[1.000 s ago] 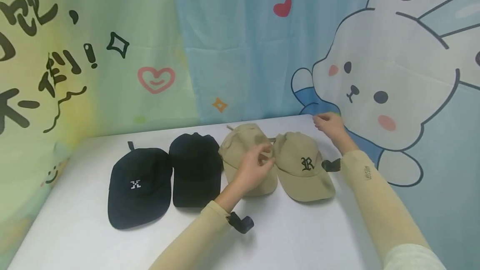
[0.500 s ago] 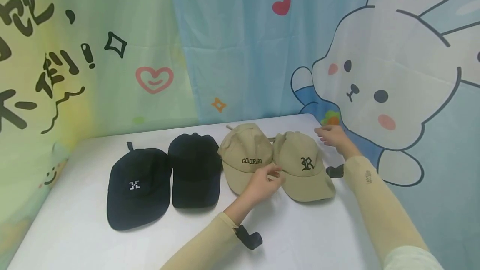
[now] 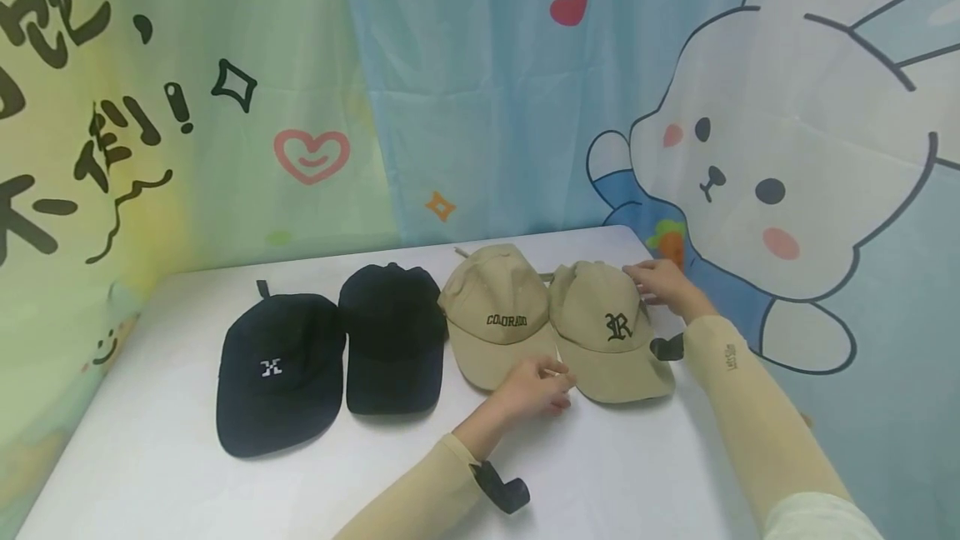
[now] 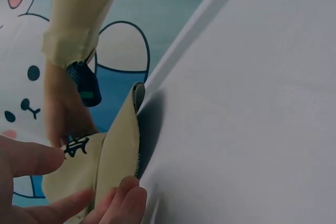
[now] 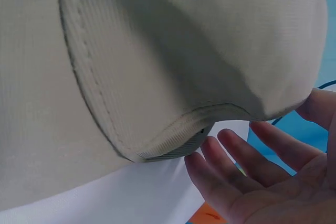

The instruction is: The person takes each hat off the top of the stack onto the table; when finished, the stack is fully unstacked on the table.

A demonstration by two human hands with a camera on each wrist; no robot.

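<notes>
Four caps would be several: they lie side by side on a white table (image 3: 300, 494). At the right end is a beige cap (image 3: 592, 307) with a dark letter R on its front. My right hand (image 3: 663, 286) is at its right side; in the right wrist view, extended fingers (image 5: 252, 156) reach the cap's lower edge and the thumb meets its crown. My left hand (image 3: 528, 390) is by the left edge of that cap's brim, fingers apart and gently bent. Immediately left lies a beige cap lettered COLORADO (image 3: 498, 307), its brim partly behind my left hand.
Further left are a plain black cap (image 3: 393, 340) and a black cap with a small white emblem (image 3: 281, 373). Behind the table hangs a printed curtain (image 3: 480, 107) with a cartoon rabbit. A dark wrist camera (image 3: 502, 490) sits below my left hand.
My left hand has moved from over the COLORADO cap down and right to the R cap's brim, uncovering the lettering. My right hand has come down to that cap's right side.
</notes>
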